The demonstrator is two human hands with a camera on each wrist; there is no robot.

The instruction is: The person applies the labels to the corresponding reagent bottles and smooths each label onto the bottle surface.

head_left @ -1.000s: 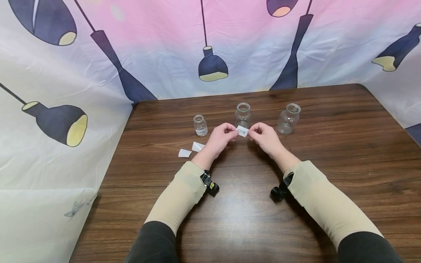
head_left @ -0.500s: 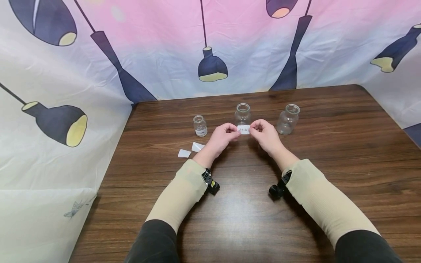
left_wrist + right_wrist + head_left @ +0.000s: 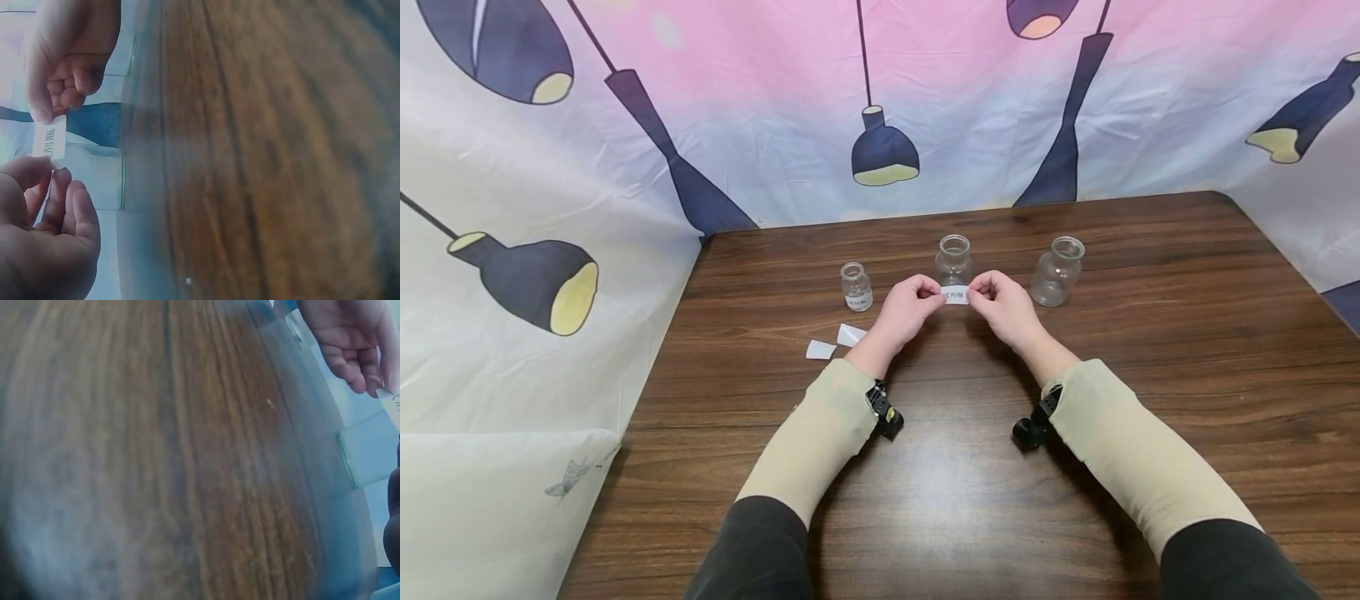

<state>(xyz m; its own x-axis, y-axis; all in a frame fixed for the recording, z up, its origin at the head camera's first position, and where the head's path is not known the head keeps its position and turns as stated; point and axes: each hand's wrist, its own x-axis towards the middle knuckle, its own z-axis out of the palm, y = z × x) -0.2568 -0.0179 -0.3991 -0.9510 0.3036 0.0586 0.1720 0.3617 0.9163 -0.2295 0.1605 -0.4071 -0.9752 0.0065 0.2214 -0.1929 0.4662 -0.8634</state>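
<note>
We hold a small white label [image 3: 955, 294] out in front of us, one end in each hand, with its row of dark printed characters turned towards us. Our left hand [image 3: 902, 312] pinches the left end between thumb and fingers, and our right hand [image 3: 1009, 310] pinches the right end the same way, so each grip is pressed together on the label. In the left wrist view we see the label stretched between the two thumbs; in the right wrist view it is partly cut off at the edge.

Right behind the label, upright on the brown wooden desk [image 3: 1180, 333], we have the middle jar [image 3: 953, 262], its glass neck and rim showing above our fingers. We cannot tell whether the label touches the glass. To the right of our right hand stands the right jar [image 3: 1057, 273], also open-topped and upright. To the left of our left hand is the small jar [image 3: 853, 282], shorter than the others, with a white sticker [image 3: 859, 301] across its lower front.

Nearer to us than the small jar lie two paper scraps [image 3: 821, 350], white and close together, one of them just beside our left wrist. We wear a black camera [image 3: 889, 419] on each wrist, over pale sleeves [image 3: 820, 421]. Behind the desk hangs a cloth [image 3: 775, 100] printed with dark lamps.
</note>
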